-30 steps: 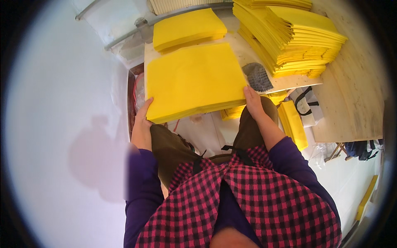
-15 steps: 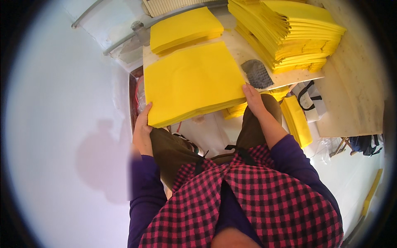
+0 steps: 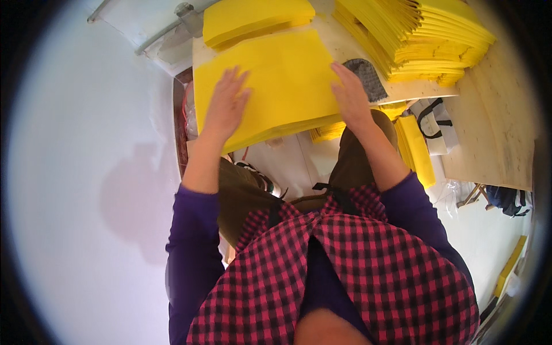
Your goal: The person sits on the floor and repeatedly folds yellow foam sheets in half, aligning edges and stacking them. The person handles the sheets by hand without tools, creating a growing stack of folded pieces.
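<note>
A flat stack of yellow, felt-like sheets (image 3: 287, 80) lies at the near edge of the table, its front edge overhanging toward my lap. Over its left part is my left hand (image 3: 227, 106), fingers spread and slightly blurred. My right hand (image 3: 351, 99) is at the stack's right edge, also with fingers apart and nothing in them. Whether either palm touches the top sheet, I cannot tell. Just beyond my right fingers sits a dark grey textured pad (image 3: 368, 79).
A second yellow stack (image 3: 259, 20) lies farther back. Tall piles of folded yellow pieces (image 3: 425, 46) fill the right side of the wooden table (image 3: 428, 91). A clear jar (image 3: 190, 18) stands at back left. Beneath are more yellow pieces (image 3: 415, 150) and a white bag with black handles (image 3: 440, 129).
Both hands have let go of the stack's near corners and moved forward and up, the left one inward over the sheets. The view has tilted, so the table sits higher.
</note>
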{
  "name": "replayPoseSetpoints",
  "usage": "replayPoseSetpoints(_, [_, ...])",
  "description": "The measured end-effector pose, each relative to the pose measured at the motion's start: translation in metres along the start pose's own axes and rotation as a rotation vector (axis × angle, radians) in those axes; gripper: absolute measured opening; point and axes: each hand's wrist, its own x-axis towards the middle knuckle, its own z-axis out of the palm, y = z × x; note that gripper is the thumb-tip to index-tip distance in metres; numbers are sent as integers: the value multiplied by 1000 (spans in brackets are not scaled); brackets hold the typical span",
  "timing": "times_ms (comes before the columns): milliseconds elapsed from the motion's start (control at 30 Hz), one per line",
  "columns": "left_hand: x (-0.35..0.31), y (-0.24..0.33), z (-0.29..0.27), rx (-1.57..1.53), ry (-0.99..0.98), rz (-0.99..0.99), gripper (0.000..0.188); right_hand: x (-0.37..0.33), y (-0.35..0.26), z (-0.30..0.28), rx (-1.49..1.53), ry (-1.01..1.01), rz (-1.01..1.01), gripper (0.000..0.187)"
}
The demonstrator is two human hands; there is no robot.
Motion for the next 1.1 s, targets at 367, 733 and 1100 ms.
replayPoseSetpoints(367, [7,33,69,328,-318,31,60,-4,-11,21,-442,-389,-57,58])
replayPoseSetpoints(733, [16,40,62,335,-450,-18,61,91,-30,87,-217,-691,-214,59])
replayPoseSetpoints(1100, [18,34,64,238,-385,-26,65,140,1,171,-317,-872,-375,70])
